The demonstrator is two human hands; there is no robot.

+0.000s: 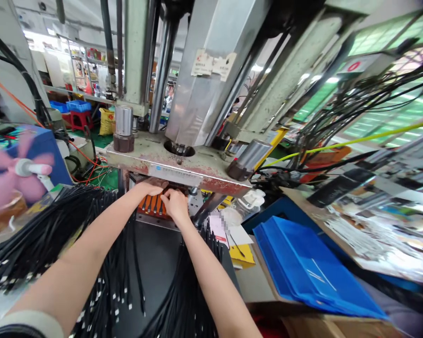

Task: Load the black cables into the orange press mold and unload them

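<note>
**Both hands at orange mould under press**

Head view: left hand (146,188) and right hand (176,204) reach under the press plate (183,169), fingers curled down on the orange mould (151,205) with black cables in its slots. Cannot tell whether either grip is clamped on a cable. Black cable bundle (38,234) lies left on the worktop, more cables (186,291) below the right forearm. Blue trays (303,263) stacked right.

Left hand (146,189) fingertips tucked under the press plate (176,169) — hidden. Orange mold (151,205) mostly covered by both hands; right hand (176,204) grip unreadable. Pink fan (10,176) blurred, cut by left edge. Label (221,220) smeared — illegible.
</note>
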